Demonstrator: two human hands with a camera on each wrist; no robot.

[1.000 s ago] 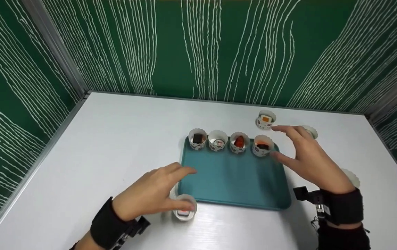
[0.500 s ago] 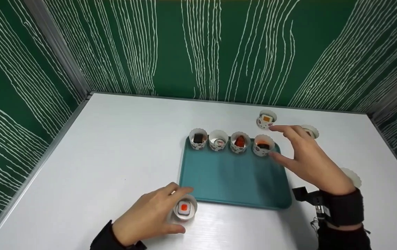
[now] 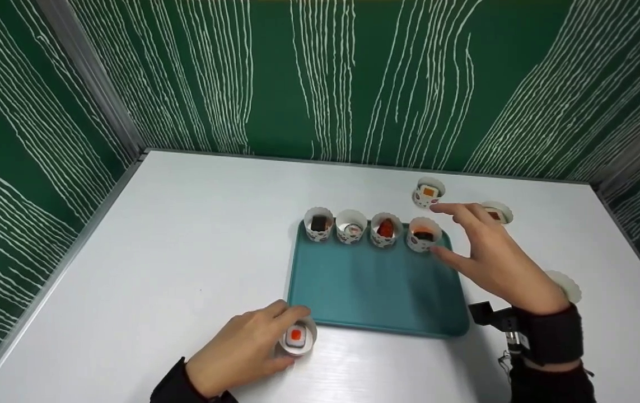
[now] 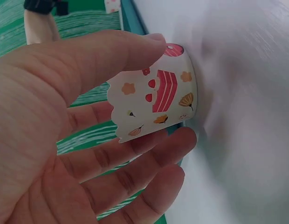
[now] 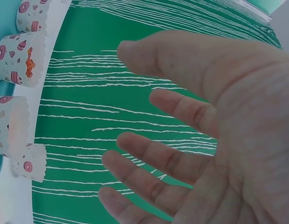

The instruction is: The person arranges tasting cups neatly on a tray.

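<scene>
My left hand [image 3: 247, 347] holds a white paper baking cup [image 4: 149, 102] by its sides, thumb on the near side and fingers on the far side. The cup stands on the table by the tray's front left corner. Inside lies a square sushi piece [image 3: 295, 336] with an orange-red centre. My right hand [image 3: 490, 257] hovers with spread fingers beside the tray's back right corner, nothing in its grasp. Nearest to it is a cup with an orange-and-black sushi piece [image 3: 424, 235]. Its palm faces left in the right wrist view, with several cups [image 5: 21, 58] beyond.
A teal tray [image 3: 375, 291] bears a row of several filled cups along its back edge. Behind it stands a cup with a yellow-topped piece [image 3: 429, 192]. Two more cups, one [image 3: 497, 212] partly behind my right hand and one [image 3: 565, 286] by the wrist, stand right.
My left hand has come down and back toward me, and its thumb and fingers have closed in on the cup at the front. The right hand has barely moved.
</scene>
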